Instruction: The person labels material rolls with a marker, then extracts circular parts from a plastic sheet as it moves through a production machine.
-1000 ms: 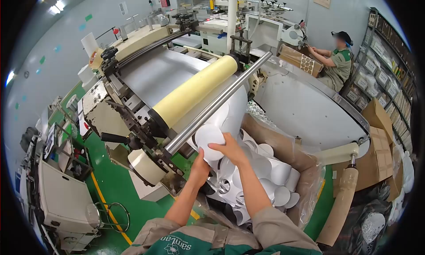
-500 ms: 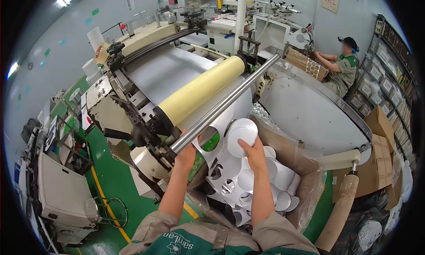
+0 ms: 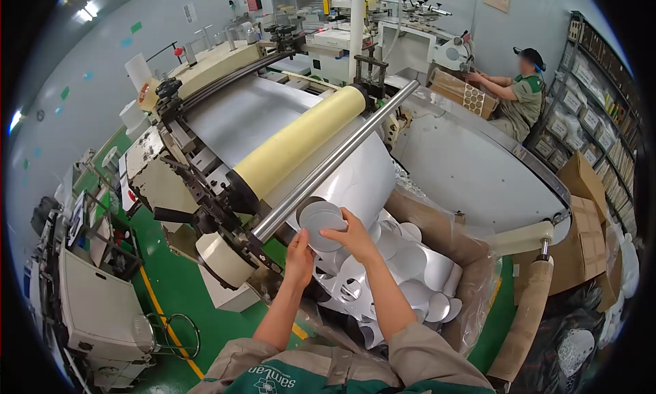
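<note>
Both my hands hold a stack of round white discs (image 3: 321, 223) just below the steel bar (image 3: 335, 163) of the machine. My left hand (image 3: 298, 256) supports the stack from underneath. My right hand (image 3: 357, 235) grips its right edge. White sheet (image 3: 355, 182) hangs down from the yellow roller (image 3: 297, 142) behind the stack, and punched sheet with round holes (image 3: 348, 288) trails into the box below.
A plastic-lined cardboard box (image 3: 471, 257) holds several loose discs and punched waste. A padded post (image 3: 526, 319) stands to the right. Another person (image 3: 521, 97) sits at a far table with a perforated brown sheet. Shelves and cartons line the right wall. Green floor lies to the left.
My right hand had lifted a single disc high beside the bar; now both hands have come together lower, holding a stack of discs. The holed sheet near the bar has passed down.
</note>
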A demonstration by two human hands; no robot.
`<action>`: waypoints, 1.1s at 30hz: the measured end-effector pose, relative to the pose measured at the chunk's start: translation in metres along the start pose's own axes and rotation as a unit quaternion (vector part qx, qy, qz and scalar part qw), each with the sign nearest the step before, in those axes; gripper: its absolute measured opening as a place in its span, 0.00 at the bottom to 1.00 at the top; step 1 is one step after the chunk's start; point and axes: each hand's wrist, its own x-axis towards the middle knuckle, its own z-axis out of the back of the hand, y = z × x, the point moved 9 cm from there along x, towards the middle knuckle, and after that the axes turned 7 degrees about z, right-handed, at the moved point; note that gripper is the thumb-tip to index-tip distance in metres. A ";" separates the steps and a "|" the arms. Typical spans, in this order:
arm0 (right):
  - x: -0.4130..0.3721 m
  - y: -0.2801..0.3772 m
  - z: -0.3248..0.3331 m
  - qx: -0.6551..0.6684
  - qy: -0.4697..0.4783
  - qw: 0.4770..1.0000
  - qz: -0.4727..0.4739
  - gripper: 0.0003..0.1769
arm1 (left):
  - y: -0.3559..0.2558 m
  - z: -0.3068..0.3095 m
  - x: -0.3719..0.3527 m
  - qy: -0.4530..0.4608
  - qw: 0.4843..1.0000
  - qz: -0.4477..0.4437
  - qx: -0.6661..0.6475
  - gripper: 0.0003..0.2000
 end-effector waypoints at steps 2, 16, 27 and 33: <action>-0.009 -0.017 0.010 0.085 -0.059 0.994 -0.035 0.31 | 0.003 0.003 0.002 0.007 1.000 0.013 0.012 0.15; -0.021 0.049 0.044 0.069 -0.101 0.991 0.062 0.24 | -0.051 0.023 0.025 -0.004 0.998 -0.063 -0.014 0.16; -0.014 -0.005 0.001 0.140 -0.053 0.989 -0.016 0.27 | 0.000 0.002 -0.001 0.004 1.000 0.006 -0.007 0.15; -0.052 -0.045 0.065 0.422 -0.256 0.870 0.017 0.24 | -0.032 0.007 0.008 -0.012 0.999 -0.029 0.006 0.23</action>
